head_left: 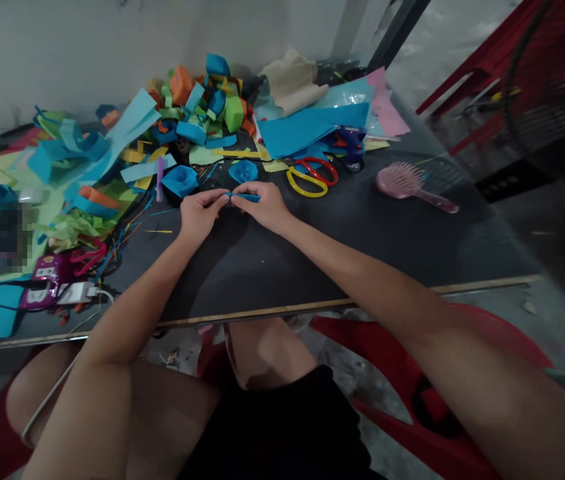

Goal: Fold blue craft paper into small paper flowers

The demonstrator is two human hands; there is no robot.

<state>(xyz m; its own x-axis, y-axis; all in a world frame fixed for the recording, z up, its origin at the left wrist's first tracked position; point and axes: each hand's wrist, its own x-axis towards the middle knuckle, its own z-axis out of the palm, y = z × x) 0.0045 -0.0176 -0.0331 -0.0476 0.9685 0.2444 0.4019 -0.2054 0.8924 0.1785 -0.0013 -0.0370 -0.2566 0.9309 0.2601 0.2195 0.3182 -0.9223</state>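
Both hands meet over the dark table, pinching one small strip of blue paper [247,197] between them. My left hand [201,212] has its thumb and fingertips closed on the strip's left end. From the other side my right hand [266,205] grips it, with part of the blue showing between the fingers. The rest of the strip is hidden by the fingers. Just beyond the hands sit two cupped blue paper pieces, one at the left [180,181] and one behind the right hand [243,172]. Scissors [307,179] with red and yellow handles lie to the right.
A heap of coloured paper pieces [192,107] fills the back. Blue sheets [302,130] lie right of it. A pink hairbrush [412,187] rests at the right. A purple power strip [45,280] with plugs is at left. The table's front edge [262,311] runs below the forearms.
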